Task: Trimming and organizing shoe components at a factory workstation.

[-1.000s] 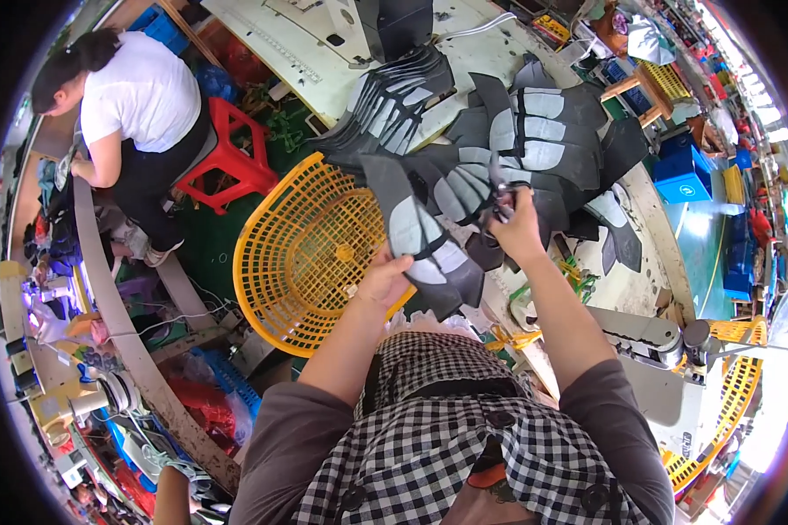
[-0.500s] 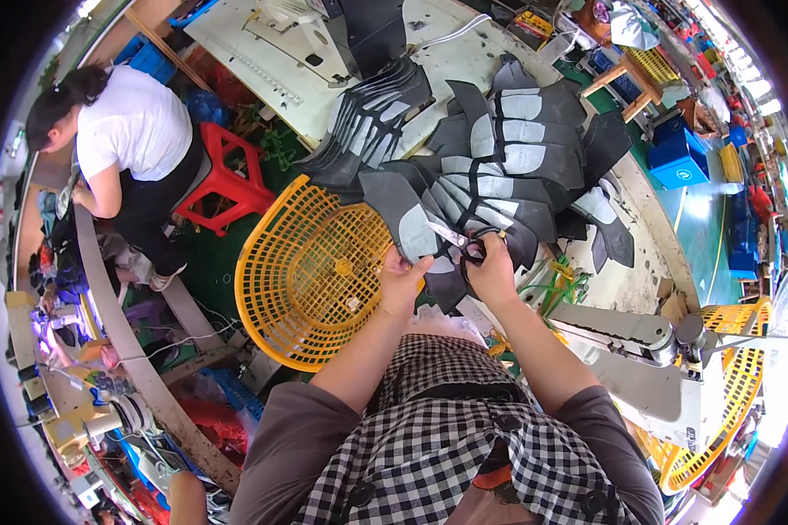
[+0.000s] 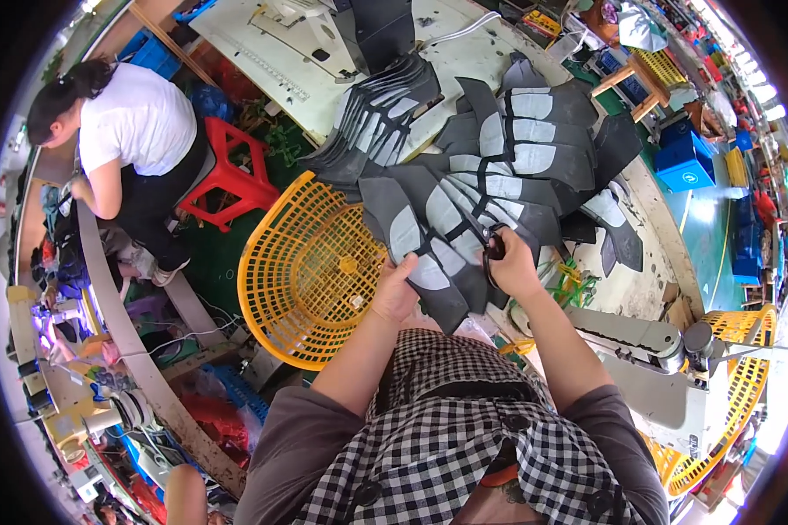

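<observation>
My left hand (image 3: 397, 287) is closed on the edge of a black cut piece with a pale grey patch (image 3: 430, 272), fingers mostly under it and thumb on top. Its lower end hangs over the near edge of the table. In my right hand (image 3: 515, 267) are scissors with black handles (image 3: 496, 248), held just to the right of that piece. The blades hardly show against the dark material. Beyond both hands spreads a chain of overlapping black pieces with grey patches (image 3: 534, 159). Another fanned stack of such pieces (image 3: 372, 118) lies at the far left of it.
A yellow plastic basket (image 3: 263, 293) stands left of my left hand. To the right is a sewing machine (image 3: 626, 337), with another yellow basket (image 3: 753, 385) beyond it. A red stool (image 3: 236, 175) and a seated person (image 3: 136, 131) are at the left. The white worktable (image 3: 263, 66) extends behind.
The scissors, whose blades pointed left across the pieces, have turned and moved right with my right hand. The piece at my left hand now hangs lower, toward me.
</observation>
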A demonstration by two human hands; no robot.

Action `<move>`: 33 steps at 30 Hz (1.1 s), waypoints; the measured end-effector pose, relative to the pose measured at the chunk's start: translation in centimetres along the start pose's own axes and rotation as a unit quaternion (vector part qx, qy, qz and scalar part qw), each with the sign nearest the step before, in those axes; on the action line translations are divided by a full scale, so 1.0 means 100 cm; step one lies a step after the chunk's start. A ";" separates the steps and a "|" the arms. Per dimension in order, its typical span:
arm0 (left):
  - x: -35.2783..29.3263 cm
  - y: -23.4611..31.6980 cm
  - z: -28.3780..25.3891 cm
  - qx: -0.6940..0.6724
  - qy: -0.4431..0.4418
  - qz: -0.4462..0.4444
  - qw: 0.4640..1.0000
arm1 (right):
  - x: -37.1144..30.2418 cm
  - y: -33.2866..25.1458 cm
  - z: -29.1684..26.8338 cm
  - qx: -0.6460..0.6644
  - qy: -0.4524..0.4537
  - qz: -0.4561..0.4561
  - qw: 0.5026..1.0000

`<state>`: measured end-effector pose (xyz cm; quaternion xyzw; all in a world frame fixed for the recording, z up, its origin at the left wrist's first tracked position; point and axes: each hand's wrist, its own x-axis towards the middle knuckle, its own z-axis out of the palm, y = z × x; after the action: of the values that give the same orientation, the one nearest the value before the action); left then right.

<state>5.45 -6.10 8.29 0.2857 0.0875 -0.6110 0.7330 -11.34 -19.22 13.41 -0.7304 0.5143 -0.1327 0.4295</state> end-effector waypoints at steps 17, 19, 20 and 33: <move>-0.012 -0.044 0.013 0.034 0.094 0.031 0.994 | -0.029 0.030 0.026 0.238 -0.162 0.117 0.950; -0.015 -0.038 0.007 0.043 0.091 -0.012 0.995 | -0.034 0.019 0.021 0.153 -0.162 0.090 0.971; -0.017 -0.035 0.004 0.051 0.086 -0.055 0.993 | -0.039 0.012 0.017 0.068 -0.159 0.059 0.983; -0.031 -0.015 -0.021 0.059 0.052 -0.081 0.994 | -0.078 0.026 -0.015 0.166 -0.421 0.245 0.857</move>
<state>3.77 -2.47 7.57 0.3516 0.1125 -0.6569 0.6574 -17.37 -13.49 14.25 -0.4844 0.4174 0.2138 0.7385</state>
